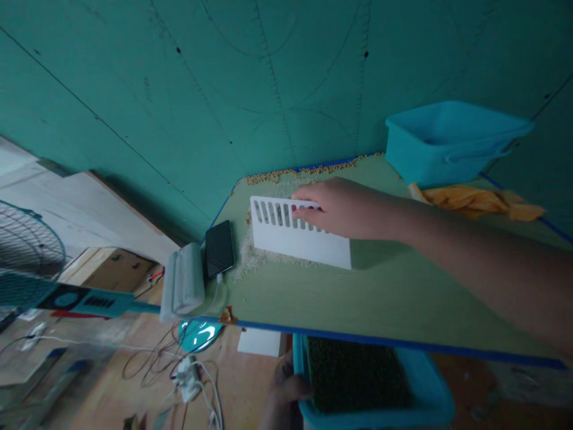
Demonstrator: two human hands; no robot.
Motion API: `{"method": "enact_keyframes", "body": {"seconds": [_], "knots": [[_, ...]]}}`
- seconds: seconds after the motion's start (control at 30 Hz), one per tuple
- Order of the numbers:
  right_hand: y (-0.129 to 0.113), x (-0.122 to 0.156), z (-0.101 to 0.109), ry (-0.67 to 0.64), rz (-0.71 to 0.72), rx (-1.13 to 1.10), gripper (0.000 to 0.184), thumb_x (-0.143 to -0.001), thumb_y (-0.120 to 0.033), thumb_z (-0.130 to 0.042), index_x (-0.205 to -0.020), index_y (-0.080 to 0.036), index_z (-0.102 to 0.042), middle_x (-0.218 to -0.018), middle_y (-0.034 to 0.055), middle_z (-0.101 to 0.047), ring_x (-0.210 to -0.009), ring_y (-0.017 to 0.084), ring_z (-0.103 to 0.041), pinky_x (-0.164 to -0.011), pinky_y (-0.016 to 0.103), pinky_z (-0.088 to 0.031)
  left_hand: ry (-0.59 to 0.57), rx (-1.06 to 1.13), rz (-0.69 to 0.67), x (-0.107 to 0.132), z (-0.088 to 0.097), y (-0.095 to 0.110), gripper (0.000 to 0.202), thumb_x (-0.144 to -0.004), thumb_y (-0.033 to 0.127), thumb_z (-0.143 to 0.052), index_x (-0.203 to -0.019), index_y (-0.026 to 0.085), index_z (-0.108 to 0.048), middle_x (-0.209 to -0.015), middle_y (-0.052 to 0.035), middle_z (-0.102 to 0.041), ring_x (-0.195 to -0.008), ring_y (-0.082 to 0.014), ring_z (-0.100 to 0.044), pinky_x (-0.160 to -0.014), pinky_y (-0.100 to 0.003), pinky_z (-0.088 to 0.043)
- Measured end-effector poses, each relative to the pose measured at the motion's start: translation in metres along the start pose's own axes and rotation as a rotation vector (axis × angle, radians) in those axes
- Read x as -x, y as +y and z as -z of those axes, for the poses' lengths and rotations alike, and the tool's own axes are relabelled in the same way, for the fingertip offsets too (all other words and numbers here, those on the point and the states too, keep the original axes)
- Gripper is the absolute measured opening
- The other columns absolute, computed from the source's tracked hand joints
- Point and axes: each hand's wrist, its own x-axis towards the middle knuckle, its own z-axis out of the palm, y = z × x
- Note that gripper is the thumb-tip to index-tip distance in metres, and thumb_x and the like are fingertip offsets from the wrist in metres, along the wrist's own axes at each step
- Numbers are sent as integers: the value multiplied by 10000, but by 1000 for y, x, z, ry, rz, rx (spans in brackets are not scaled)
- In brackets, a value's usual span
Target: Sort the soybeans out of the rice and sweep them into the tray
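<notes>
My right hand (336, 208) reaches across the green table (380, 298) and grips the top edge of a white slotted board (295, 242) that stands upright on the table. Pale grains (250, 260) lie heaped against the board's left end. My left hand (284, 394) is below the table's front edge, fingers curled on the rim of a blue bin (430, 397) filled with dark green grains.
A black phone (219, 248) and a grey block (182, 282) lie at the table's left corner. Yellowish grains (295, 173) line the far edge. A blue tub (447, 140) and orange cloth (474, 200) sit at the back right. A fan (27, 257) and cables (179, 364) are at left.
</notes>
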Motion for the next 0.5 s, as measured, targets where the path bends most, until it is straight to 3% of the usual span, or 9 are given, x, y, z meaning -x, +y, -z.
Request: {"method": "enact_keyframes", "body": {"seconds": [0.1, 0.27, 0.37, 0.5], "knots": [[-9, 1, -8, -55, -24, -207, 156, -848, -264, -454, -813, -158, -563, -689, 25, -591, -567, 112, -484, -481, 238, -255, 22, 5, -3, 3, -9, 1, 330, -423, 20, -571, -680, 156, -725, -507, -10, -677, -552, -191, -611, -504, -256, -441], [-21, 4, -31, -252, -77, -566, 192, -849, -231, -416, -964, -153, -549, -719, 28, -618, -556, 116, -538, -454, 214, -328, 65, 23, 14, 11, -24, 6, 327, -447, 64, -563, -716, 156, -725, -556, -40, -679, -621, -238, -632, -498, -276, -459], [-24, 7, -45, -227, -61, -629, 245, -842, -211, -421, -1047, -151, -540, -757, 32, -634, -580, 114, -545, -480, 210, -355, 87, 26, 29, 12, -27, 8, 315, -431, 54, -554, -681, 151, -719, -544, -38, -673, -631, -238, -629, -499, -271, -459], [-27, 9, -56, -108, -37, -498, 258, -830, -182, -436, -1050, -142, -563, -801, 48, -654, -623, 119, -544, -525, 219, -350, 100, 37, 26, 12, -28, 9, 307, -430, 60, -570, -683, 153, -717, -555, -38, -677, -638, -239, -627, -509, -275, -457]]}}
